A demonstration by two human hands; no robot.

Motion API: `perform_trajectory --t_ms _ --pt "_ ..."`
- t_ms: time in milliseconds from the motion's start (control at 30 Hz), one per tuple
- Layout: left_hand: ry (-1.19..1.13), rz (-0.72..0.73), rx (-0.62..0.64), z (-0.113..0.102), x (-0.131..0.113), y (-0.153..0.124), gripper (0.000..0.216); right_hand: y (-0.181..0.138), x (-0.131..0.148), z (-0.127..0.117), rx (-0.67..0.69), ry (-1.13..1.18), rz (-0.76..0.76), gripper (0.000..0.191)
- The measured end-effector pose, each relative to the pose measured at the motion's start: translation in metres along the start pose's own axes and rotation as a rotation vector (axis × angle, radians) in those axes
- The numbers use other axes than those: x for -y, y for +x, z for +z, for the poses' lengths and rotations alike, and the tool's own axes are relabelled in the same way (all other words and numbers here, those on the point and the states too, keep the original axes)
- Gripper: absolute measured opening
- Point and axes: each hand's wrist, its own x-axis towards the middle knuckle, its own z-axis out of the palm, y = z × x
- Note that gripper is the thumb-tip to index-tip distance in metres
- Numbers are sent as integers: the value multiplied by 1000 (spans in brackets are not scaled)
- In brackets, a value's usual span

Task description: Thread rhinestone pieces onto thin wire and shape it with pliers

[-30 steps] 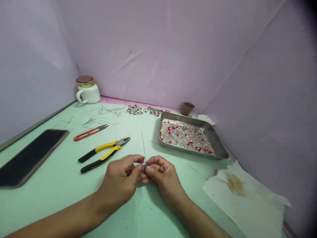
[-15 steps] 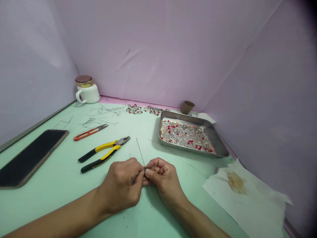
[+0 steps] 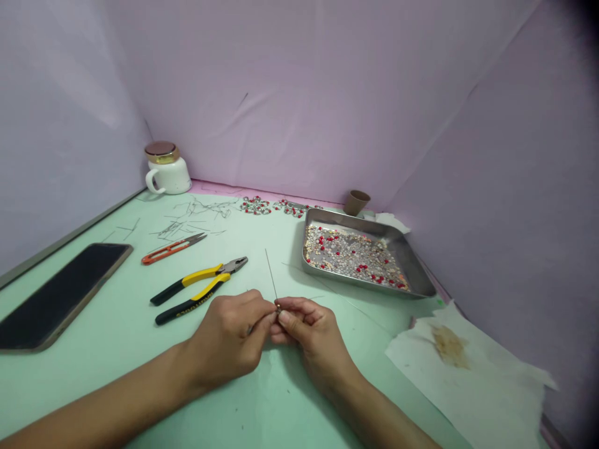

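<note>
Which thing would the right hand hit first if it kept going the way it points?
The left hand: its fingertips meet the right hand at the wire. Past that, likely the pliers, though depth is unclear.

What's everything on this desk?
thin metal wire: one, grey, pinched between both hands
yellow-handled steel pliers: one, yellow-black, left of hands
orange-handled snips: one, orange, beyond pliers
flat black phone: one, black, far left
white lidded mug: one, white, back-left corner
loose wire pieces: many, grey, near mug
rectangular steel tray: one, silver, right, full of beads
brown paper cup: one, brown, behind tray
stained white paper: one, white, near right
left hand: one, pinching wire
right hand: one, pinching wire
</note>
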Motion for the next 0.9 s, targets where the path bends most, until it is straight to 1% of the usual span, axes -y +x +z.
perform_trajectory --t_ms 100,233,367,533,633,700,800,900 --pt "-50 -41 -22 0 -2 1 16 0 0 -1 -1 15 -5 29" --pt "-59 -31 -58 2 -1 -1 15 -2 1 0 4 18 -11 36" --pt "-50 -29 -58 2 0 -2 15 -3 1 0 -6 30 -6 30" --pt "-26 -44 -50 1 0 -1 15 -2 2 -1 25 48 12 29" --pt "0 -28 -53 2 0 -1 15 -2 2 -1 41 43 5 28" --pt "21 -6 -46 1 0 -1 16 -1 2 -1 20 31 5 27" --pt "148 56 -28 -2 1 0 17 0 1 0 -50 0 -7 26" --pt "406 179 -82 -9 0 1 18 -1 -1 0 -86 -38 -26 26"
